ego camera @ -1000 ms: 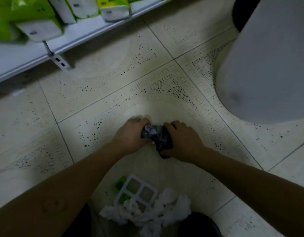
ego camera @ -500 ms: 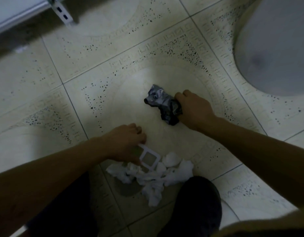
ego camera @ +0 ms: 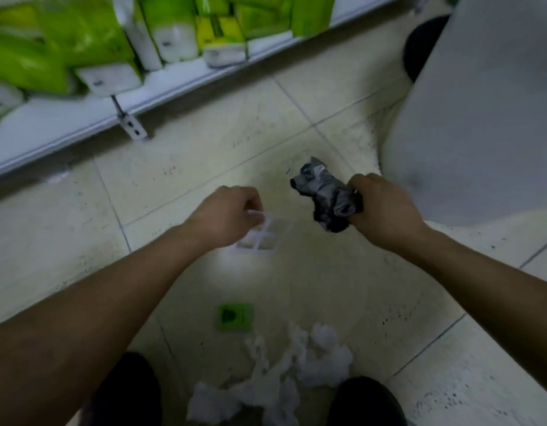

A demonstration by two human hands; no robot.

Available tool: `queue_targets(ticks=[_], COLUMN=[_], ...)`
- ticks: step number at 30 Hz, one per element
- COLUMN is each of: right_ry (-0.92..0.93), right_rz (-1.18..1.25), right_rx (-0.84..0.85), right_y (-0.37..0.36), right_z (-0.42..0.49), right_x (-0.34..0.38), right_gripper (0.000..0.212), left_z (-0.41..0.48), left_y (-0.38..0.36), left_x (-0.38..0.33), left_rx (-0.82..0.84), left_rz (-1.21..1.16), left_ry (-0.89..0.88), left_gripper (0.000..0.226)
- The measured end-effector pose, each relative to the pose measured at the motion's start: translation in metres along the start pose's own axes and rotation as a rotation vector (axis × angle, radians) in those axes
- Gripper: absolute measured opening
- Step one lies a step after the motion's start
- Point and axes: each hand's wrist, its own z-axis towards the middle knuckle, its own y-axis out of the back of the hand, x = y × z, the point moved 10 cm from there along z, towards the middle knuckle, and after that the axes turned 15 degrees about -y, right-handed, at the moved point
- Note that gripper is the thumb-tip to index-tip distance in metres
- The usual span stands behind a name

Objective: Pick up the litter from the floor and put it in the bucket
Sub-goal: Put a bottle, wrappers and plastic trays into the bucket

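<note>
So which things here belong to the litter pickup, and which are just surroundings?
Part of the job:
- crumpled dark wrapper, gripped in the right hand
- white grid tray, lifted by the left hand
- green card on the floor
- white tissue wads on the floor
- grey bucket

Just surroundings:
- shelf
- green packs

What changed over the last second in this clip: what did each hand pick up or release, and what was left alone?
The left hand let go of the crumpled dark wrapper, reached back to the white gridded tray and lifted it off the floor. The right hand kept the wrapper and raised it. Lifting the tray uncovered the green packet. The white tissue pile stayed on the floor; nothing is binned yet.
</note>
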Motion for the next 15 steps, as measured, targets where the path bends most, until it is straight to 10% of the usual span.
queue_targets(ticks=[15], right_ry=[-0.077], right_rz=[0.061], right_rx=[-0.576], right_y=[0.29], right_z=[-0.009], right_x=[0.058], right_gripper=[0.018], left_z=[0.077], left_y=[0.279], left_x=[-0.141], left_rx=[-0.669], left_rz=[0.0], left_ry=[-0.27], left_gripper=[0.017])
